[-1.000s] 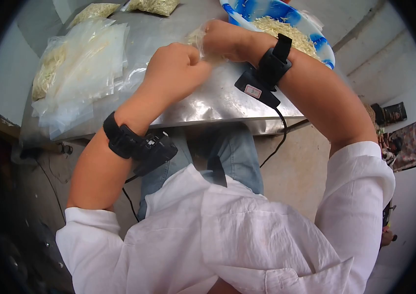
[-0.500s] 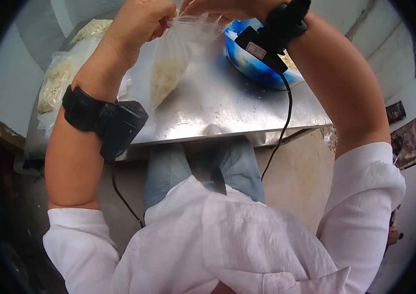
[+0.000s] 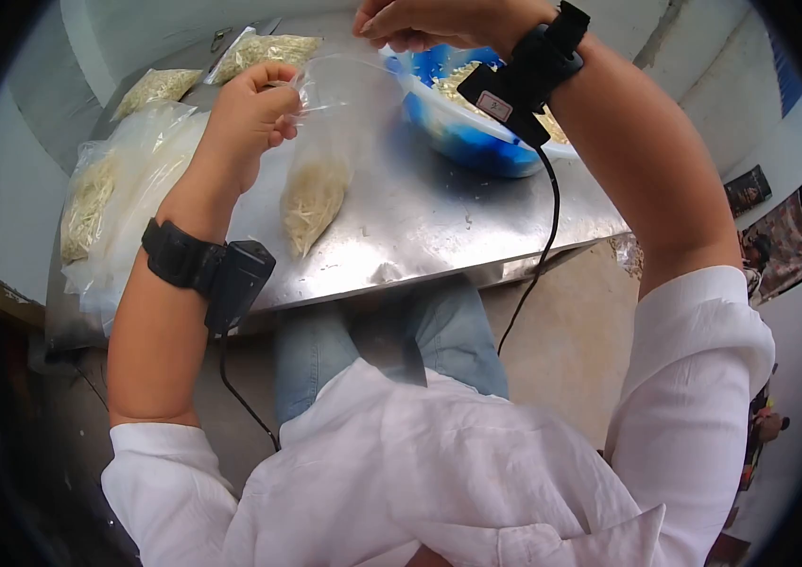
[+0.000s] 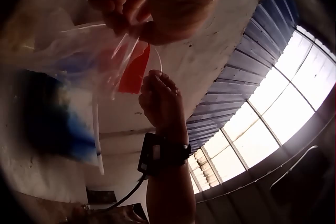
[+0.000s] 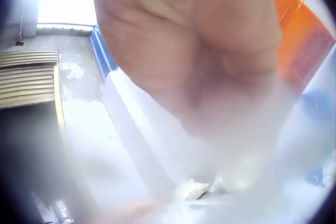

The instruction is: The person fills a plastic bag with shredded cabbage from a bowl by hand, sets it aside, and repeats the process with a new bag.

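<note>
My left hand (image 3: pixel 242 128) pinches the top of a clear plastic bag (image 3: pixel 316 197) between thumb and fingers. Pale shreds fill the bag's lower part, which hangs over the metal table. In the left wrist view, the same hand (image 4: pixel 157 3) grips the crinkled plastic (image 4: pixel 92 48). My right hand (image 3: pixel 453 21) is raised beyond the bag's top, fingers loosely bent and apart from the bag's visible rim. The left wrist view has this right hand (image 4: pixel 164 100) below a red object (image 4: pixel 135 71); its palm (image 5: pixel 194 35) fills much of the right wrist view.
A blue and white basin (image 3: pixel 476 151) of shreds stands right of the bag. Flat clear bags (image 3: pixel 150 151) lie at the left beside a filled bag (image 3: pixel 89 213). Two more filled bags (image 3: pixel 163 87) (image 3: pixel 268 52) lie at the back. The metal table's front edge (image 3: pixel 401 283) runs before my legs.
My hands, close together earlier, have moved apart. The right has left the bag's top. The left, still pinching the bag, has come lower and nearer since half a second ago.
</note>
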Tool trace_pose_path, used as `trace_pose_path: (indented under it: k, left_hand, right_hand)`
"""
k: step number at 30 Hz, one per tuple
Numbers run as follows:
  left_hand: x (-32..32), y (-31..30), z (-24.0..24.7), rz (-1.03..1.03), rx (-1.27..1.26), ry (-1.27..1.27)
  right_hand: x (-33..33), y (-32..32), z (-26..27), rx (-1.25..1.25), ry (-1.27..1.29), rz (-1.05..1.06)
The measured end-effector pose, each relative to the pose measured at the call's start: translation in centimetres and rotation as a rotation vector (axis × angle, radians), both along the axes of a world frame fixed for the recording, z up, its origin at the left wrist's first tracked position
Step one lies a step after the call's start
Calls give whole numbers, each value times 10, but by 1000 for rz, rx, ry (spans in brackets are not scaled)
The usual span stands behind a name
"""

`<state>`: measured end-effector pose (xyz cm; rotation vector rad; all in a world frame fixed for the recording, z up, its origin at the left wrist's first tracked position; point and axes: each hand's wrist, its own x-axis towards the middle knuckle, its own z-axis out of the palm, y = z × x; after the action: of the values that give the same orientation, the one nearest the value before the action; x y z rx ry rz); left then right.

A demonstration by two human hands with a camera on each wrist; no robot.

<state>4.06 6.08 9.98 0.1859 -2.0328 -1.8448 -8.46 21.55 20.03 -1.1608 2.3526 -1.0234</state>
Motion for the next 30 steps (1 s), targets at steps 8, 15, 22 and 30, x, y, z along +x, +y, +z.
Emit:
trace_pose_path:
  k: [8, 15, 22, 30]
  left_hand:
    - [-9, 12, -25, -110, -23, 58]
    - [-18, 9, -28, -13, -348, 189]
    - [-10, -4, -20, -196, 38, -28]
    - [-18, -13, -27, -326, 462, -99]
  right_hand:
    - [-118, 88, -15, 238, 190, -302]
    - [-160, 109, -42, 719, 199, -282]
    - [-232, 113, -72, 962, -3, -426]
    - [-263, 79, -98, 876, -98, -368]
